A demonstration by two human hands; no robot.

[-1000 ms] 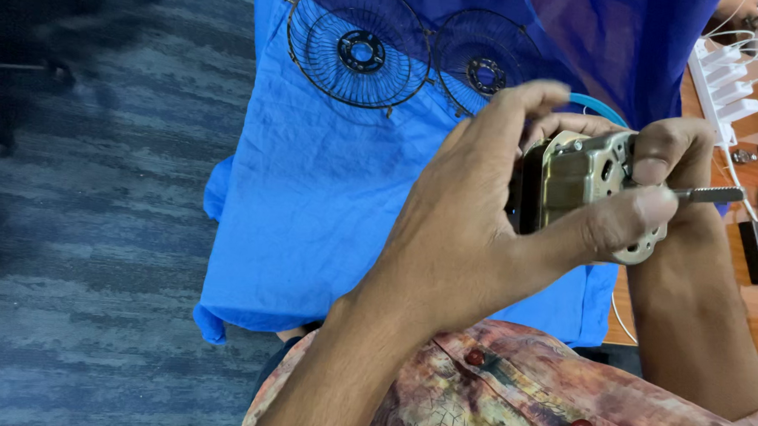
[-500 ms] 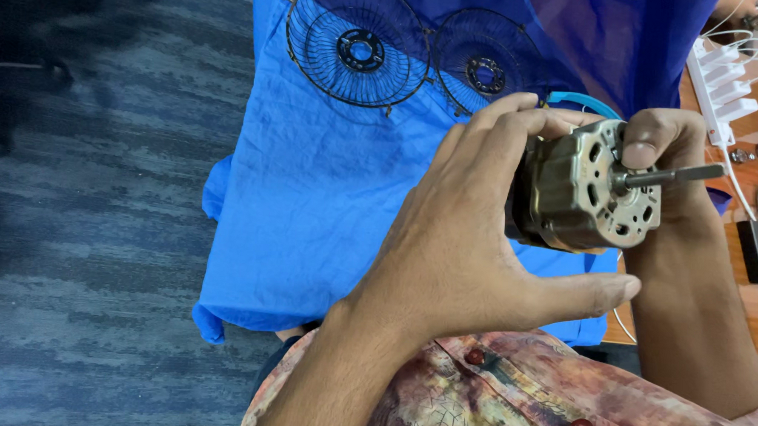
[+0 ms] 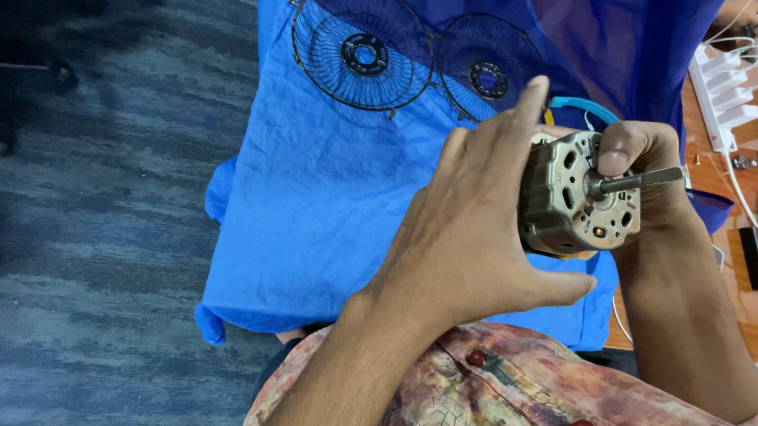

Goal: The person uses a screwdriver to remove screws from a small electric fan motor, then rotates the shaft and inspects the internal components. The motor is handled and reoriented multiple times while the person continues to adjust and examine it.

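— Where's the fan motor (image 3: 574,196)?

— Up in the air between both hands. The left hand (image 3: 472,234) cups its near side, fingers spread, thumb stretched out below the casing. The right hand (image 3: 645,165) has its grip clenched around the far end, thumb pressed by the shaft (image 3: 640,178), which points right.

— And underneath?

— A blue cloth (image 3: 328,202) draped over the table (image 3: 731,143), with two black wire fan guards (image 3: 365,50) lying side by side on it. White chargers (image 3: 725,83) and cables sit at the right edge; grey-blue carpet (image 3: 89,226) lies to the left.
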